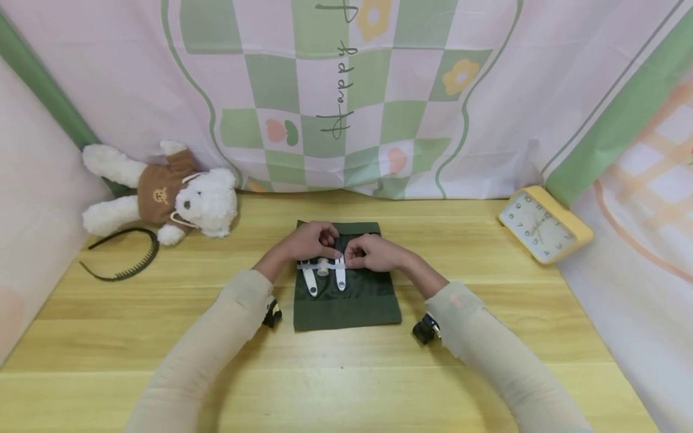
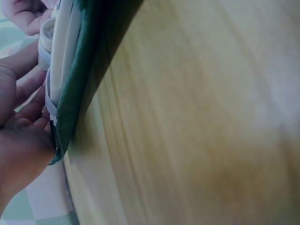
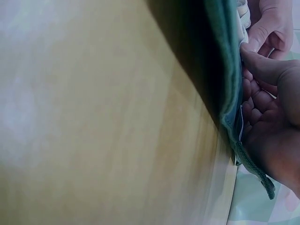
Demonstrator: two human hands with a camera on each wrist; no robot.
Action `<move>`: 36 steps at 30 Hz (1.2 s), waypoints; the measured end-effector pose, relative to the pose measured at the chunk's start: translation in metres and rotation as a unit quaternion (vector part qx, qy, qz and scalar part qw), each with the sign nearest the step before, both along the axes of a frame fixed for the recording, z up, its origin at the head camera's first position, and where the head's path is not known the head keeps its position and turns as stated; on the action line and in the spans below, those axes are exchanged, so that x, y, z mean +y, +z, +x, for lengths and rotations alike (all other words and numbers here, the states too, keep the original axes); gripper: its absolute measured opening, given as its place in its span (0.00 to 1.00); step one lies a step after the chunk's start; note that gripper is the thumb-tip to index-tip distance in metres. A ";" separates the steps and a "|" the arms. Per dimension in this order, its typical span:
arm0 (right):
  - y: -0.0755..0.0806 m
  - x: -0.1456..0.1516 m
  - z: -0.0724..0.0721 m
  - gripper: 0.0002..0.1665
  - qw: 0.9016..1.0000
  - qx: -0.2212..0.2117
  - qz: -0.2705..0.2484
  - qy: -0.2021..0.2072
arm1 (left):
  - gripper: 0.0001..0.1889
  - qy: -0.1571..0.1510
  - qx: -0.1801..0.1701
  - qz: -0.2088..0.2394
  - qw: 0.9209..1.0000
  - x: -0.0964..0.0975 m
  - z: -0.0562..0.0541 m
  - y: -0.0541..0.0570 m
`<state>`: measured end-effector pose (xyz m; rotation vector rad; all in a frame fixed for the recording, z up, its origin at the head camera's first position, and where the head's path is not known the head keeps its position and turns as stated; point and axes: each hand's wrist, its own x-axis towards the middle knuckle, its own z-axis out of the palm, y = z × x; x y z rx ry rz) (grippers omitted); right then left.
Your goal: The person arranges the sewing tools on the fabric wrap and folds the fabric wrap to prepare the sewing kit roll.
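A dark green cloth organizer (image 1: 346,311) lies flat on the table, with a white elastic band (image 1: 304,266) across it. Under the band are a white-handled tool (image 1: 310,281) on the left, a small cream roll (image 1: 322,267) and a second white-handled tool (image 1: 340,278) with a dark upper part. My left hand (image 1: 311,242) reaches over the top left, its thumb and fingers pinching the second tool near its upper end. From the right, my right hand (image 1: 376,252) pinches the band beside that tool, fingers curled. The fingers partly hide both contacts.
On the wooden table (image 1: 341,385), a white plush dog (image 1: 219,198) in a brown top lies at the back left. A black toothed headband (image 1: 146,261) is in front of it. A yellow alarm clock (image 1: 544,225) stands back right. A printed curtain (image 1: 346,120) hangs behind.
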<state>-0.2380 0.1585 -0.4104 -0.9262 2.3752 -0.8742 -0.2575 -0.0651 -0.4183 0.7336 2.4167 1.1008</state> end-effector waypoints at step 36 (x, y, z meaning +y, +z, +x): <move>-0.002 -0.004 0.001 0.04 0.999 0.030 -0.003 -0.011 | 0.25 -0.013 0.007 -0.030 0.999 -0.003 -0.006 0.007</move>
